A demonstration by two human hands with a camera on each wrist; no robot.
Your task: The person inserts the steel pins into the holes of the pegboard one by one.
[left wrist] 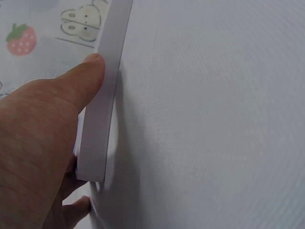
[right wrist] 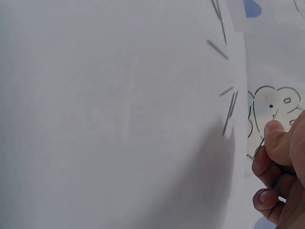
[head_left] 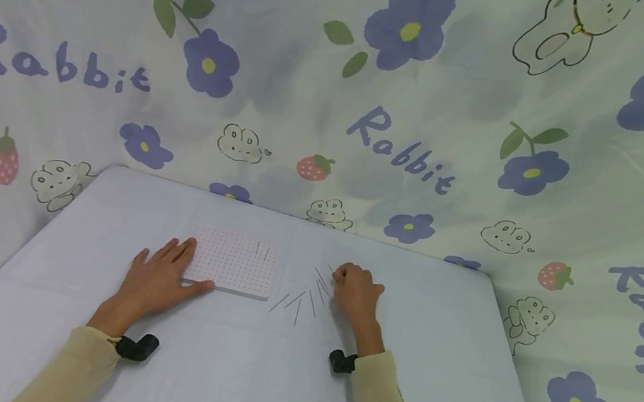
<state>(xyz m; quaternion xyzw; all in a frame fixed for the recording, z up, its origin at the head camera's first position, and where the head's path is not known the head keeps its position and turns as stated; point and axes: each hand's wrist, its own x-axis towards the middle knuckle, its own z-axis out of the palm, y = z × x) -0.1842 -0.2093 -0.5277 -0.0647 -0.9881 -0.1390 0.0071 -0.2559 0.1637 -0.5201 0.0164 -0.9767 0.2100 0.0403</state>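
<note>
A white pegboard (head_left: 233,264) with rows of small holes lies flat on the table, two thin dark pins (head_left: 263,250) standing in its far right part. My left hand (head_left: 156,279) is spread around the board's near left corner, its thumb against the front edge and the other fingers at the left side. To the right of the board, my right hand (head_left: 357,293) pinches a thin metal pin (right wrist: 259,145) between thumb and forefinger. Several similar loose pins (head_left: 298,308) are scattered between the board and this hand.
The table (head_left: 227,371) has a white cover. Behind it hangs a patterned cloth (head_left: 292,74) with blue flowers, rabbits and strawberries. Black wrist cameras are strapped to the left wrist (head_left: 137,347) and the right wrist (head_left: 342,362).
</note>
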